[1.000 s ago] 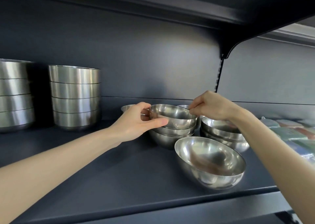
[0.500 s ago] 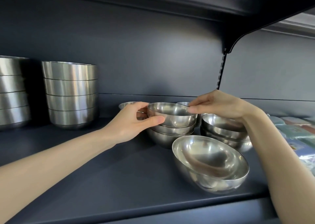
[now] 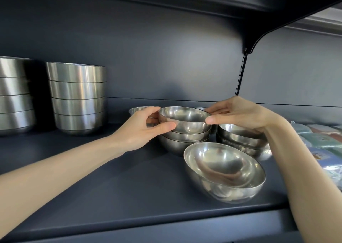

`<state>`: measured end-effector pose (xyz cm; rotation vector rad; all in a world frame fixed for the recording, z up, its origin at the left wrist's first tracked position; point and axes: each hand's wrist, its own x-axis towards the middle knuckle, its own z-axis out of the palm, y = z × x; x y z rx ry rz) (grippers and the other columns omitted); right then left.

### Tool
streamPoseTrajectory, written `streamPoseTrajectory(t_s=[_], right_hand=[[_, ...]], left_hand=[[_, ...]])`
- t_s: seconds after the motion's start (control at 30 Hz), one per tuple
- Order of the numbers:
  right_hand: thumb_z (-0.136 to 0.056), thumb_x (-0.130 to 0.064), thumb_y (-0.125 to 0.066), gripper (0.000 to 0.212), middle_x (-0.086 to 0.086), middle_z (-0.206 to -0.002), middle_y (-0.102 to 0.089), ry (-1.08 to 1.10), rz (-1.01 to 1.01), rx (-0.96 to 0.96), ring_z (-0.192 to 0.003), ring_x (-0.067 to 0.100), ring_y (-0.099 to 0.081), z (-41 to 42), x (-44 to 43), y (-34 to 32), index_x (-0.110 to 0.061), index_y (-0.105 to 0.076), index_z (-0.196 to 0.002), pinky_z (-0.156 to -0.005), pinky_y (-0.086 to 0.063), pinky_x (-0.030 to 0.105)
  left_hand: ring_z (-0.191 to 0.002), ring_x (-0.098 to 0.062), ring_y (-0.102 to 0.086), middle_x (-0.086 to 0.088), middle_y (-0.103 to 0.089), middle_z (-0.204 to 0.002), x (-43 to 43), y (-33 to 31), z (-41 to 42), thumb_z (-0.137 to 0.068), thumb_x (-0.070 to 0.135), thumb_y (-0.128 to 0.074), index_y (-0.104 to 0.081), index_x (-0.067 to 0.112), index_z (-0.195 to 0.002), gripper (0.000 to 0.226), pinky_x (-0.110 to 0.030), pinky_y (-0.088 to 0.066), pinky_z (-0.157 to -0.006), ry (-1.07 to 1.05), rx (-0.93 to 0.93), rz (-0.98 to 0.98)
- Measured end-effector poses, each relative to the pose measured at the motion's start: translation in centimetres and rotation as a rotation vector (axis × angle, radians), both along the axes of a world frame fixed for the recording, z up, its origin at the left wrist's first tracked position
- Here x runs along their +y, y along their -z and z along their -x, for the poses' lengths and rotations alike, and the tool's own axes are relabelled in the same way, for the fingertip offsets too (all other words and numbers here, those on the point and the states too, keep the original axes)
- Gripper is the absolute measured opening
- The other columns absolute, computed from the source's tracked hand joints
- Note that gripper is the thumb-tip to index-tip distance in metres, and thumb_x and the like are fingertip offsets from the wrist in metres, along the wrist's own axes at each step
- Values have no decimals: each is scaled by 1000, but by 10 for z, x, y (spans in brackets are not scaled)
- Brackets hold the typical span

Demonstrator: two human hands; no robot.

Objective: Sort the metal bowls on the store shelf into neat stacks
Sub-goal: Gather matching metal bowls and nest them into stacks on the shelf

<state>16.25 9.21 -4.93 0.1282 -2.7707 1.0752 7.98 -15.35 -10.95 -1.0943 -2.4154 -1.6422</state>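
Top bowl (image 3: 184,119) sits on a short stack (image 3: 182,141) at mid-frame, on the dark shelf (image 3: 114,183). Left hand (image 3: 142,130) pinches its left rim; right hand (image 3: 238,113) pinches the right rim. Tilted bowl (image 3: 224,170) lies just below.

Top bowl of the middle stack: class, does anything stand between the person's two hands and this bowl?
Nothing visible does. The left hand and the right hand already grip the top bowl at opposite sides of its rim, skin on metal.

A shop: dark slotted-bracket shelf (image 3: 129,183), stacked steel bowls (image 3: 77,96), perhaps packaged goods (image 3: 322,146) alongside.
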Motion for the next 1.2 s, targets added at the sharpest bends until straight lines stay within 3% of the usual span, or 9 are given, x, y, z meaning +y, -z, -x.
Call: streamPoseTrajectory(t_s=[0.13, 0.27, 0.37, 0.53, 0.7, 0.8, 0.97, 1.1, 1.2], right_hand=[[-46, -55, -74, 54, -12, -89, -74, 9, 23, 31, -87, -5, -67, 0, 2, 1, -28, -67, -93, -84, -47, 12], [-43, -59, -73, 61, -9, -88, -76, 17, 19, 34, -92, 5, -68, 0, 2, 2, -23, -69, -92, -95, -46, 22], [-44, -61, -72, 66, -7, -90, -76, 30, -14, 23, -97, 9, -67, -2, 1, 2, -22, -67, -97, -97, -44, 24], [-58, -66, -75, 70, -10, -96, -74, 42, -73, -38, -102, 4, -64, -1, 4, 2, -25, -61, -112, -97, -43, 24], [-59, -64, -69, 76, -14, -100, -73, 9, -99, -101, -111, -5, -56, 0, 5, 2, -28, -53, -124, -107, -36, 29], [-61, -69, -71, 80, -9, -102, -73, -7, -115, -113, -107, 3, -61, 0, 3, 3, -30, -49, -127, -106, -39, 31], [-64, -64, -68, 73, -9, -105, -72, -4, -140, -142, -109, 5, -60, 0, 1, 1, -33, -48, -127, -106, -39, 32], [-66, -59, -68, 50, -6, -108, -71, -39, -166, -180, -110, 10, -61, -3, -6, -4, -39, -53, -109, -102, -42, 30], [-66, -61, -70, 62, -7, -107, -70, -35, -186, -182, -109, 11, -61, 1, -4, -6, -35, -53, -120, -105, -41, 36]], left_hand=[[-94, 2, -65, 10, -69, -101, 2, -1, -3, -76, 41, -68, -62, 18, -119, 50, -14, -48, -87, 21, 14, -3], [-101, 3, -62, 20, -68, -98, 2, -1, -2, -66, 54, -64, -49, 17, -136, 81, -20, -45, -97, 18, 19, 21], [-105, 4, -60, 25, -69, -97, 2, -1, -1, -66, 57, -63, -44, 17, -141, 87, -22, -43, -100, 31, 13, 47], [-109, 2, -60, 17, -68, -112, 1, 1, 1, -65, 66, -73, -39, 20, -143, 97, -28, -42, -106, 26, -42, 44], [-97, -1, -66, 16, -72, -95, 2, 2, -6, -77, 25, -76, -45, 15, -136, 67, -10, -48, -85, 55, -42, 3], [-93, -2, -67, 12, -73, -94, 1, -1, -8, -76, 23, -77, -56, 16, -118, 47, -14, -50, -84, 53, -21, 3], [-92, -8, -69, 10, -73, -92, 1, 1, -13, -74, 19, -80, -59, 14, -106, 38, -28, -53, -91, 82, -36, 24], [-85, -6, -68, 9, -73, -84, 2, 4, -13, -74, 21, -81, -63, 20, -95, 27, -26, -54, -89, 63, -56, 24], [-80, -1, -65, 10, -69, -81, 3, 4, -13, -74, 25, -80, -66, 23, -94, 24, -19, -52, -84, 50, -69, 23]])
